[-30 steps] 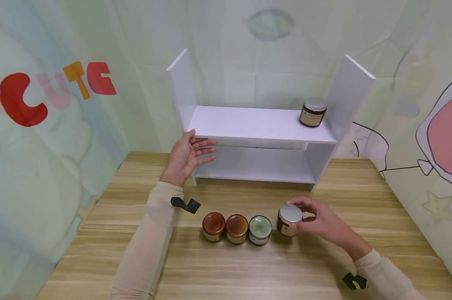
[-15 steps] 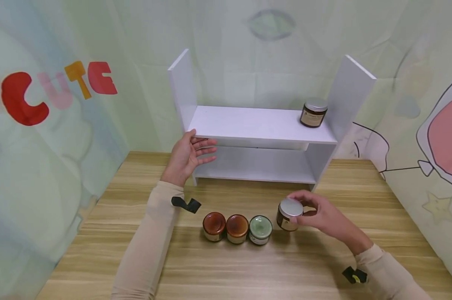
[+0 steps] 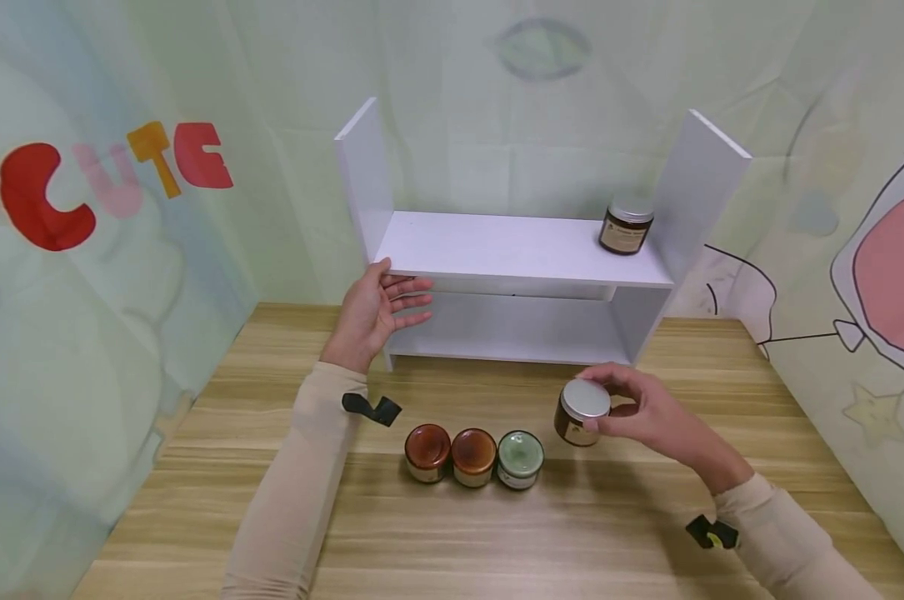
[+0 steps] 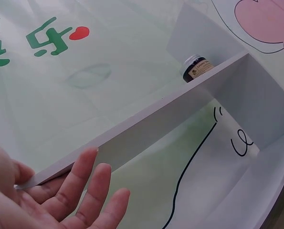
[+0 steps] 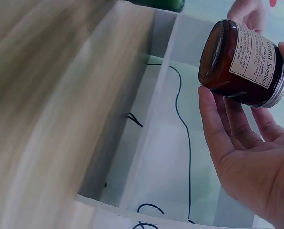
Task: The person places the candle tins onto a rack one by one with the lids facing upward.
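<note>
Over the table point(image 3: 459, 542), the right hand point(image 3: 652, 421) pinches a brown jar point(image 3: 580, 411).
At the white shelf point(image 3: 496, 246), the left hand point(image 3: 369, 317), partly spread, pinches the front edge.

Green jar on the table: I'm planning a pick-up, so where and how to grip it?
Probably by the round side wall of the green jar, from above and its right, thumb on the near face, fingers opposite. It stands on end; a brown jar crowds its left, while nothing touches its right. The right hand suits, but holds a lidded jar.
</note>
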Demonstrator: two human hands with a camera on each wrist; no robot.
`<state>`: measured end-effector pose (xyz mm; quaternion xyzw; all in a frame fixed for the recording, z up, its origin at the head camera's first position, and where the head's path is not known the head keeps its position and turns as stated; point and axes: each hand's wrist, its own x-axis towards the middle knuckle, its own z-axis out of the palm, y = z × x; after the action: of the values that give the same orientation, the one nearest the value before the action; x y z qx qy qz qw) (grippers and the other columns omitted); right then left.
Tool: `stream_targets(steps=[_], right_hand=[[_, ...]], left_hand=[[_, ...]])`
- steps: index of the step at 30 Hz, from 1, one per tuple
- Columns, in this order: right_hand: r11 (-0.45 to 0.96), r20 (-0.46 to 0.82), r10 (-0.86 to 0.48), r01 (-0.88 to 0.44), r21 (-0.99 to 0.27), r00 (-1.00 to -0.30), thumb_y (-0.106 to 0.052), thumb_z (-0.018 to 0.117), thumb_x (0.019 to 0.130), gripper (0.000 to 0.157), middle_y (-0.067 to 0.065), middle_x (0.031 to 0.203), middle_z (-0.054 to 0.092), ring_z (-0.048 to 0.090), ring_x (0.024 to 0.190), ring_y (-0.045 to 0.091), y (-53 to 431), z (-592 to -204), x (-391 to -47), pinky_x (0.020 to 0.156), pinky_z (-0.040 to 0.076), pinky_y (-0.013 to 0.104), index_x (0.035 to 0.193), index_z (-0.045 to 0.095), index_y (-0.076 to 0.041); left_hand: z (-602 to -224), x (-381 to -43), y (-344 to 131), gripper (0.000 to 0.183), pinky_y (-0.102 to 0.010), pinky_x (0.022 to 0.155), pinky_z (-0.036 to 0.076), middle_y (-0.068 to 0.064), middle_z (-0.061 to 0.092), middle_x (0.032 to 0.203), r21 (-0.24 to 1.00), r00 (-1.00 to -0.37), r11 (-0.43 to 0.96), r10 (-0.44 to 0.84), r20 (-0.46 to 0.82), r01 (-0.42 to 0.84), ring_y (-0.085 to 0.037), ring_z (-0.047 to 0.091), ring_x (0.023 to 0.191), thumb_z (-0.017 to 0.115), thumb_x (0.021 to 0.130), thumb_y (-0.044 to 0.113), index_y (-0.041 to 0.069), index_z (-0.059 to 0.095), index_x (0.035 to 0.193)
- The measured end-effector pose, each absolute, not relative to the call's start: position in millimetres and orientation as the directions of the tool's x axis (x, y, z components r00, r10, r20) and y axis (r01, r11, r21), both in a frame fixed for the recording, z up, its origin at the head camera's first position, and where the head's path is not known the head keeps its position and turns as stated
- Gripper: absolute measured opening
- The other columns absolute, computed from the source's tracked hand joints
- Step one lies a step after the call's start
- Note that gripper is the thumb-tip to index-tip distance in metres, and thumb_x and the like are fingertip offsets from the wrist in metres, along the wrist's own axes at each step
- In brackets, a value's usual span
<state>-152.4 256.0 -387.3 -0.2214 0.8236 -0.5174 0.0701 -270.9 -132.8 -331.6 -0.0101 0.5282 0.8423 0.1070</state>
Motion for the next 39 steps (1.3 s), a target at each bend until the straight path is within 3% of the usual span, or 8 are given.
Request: stream_targets(steps=[22,39], right_hand=[[0.384,0.155,-0.444,-0.344,-0.857,-0.883,-0.006,0.083,0.084,0.050,0.010,0.119,0.062,0.061,0.102,0.025,262,-365,-164,0.083,0.058,0.033,0.129,0.061,-0.011],[0.445,0.147,-0.383,-0.322,-0.836,-0.912,-0.015,0.081,0.088,0.049,0.007,0.120,0.063,0.060,0.107,0.024,265,-344,-175,0.080,0.055,0.031,0.131,0.059,-0.014]], left_hand=[[-332,-273,-132,0.044,-0.041,0.075,0.062,-0.006,0.078,0.092,0.888,-0.977,-0.419,0.172,-0.130,-0.192,-0.022,0.074,0.084,0.035,0.111,0.040,0.002,0.057,0.111],[-332,-271,-132,0.044,-0.041,0.076,0.061,-0.007,0.077,0.094,0.892,-0.978,-0.413,0.172,-0.120,-0.182,-0.024,0.073,0.087,0.035,0.111,0.040,0.003,0.058,0.111]])
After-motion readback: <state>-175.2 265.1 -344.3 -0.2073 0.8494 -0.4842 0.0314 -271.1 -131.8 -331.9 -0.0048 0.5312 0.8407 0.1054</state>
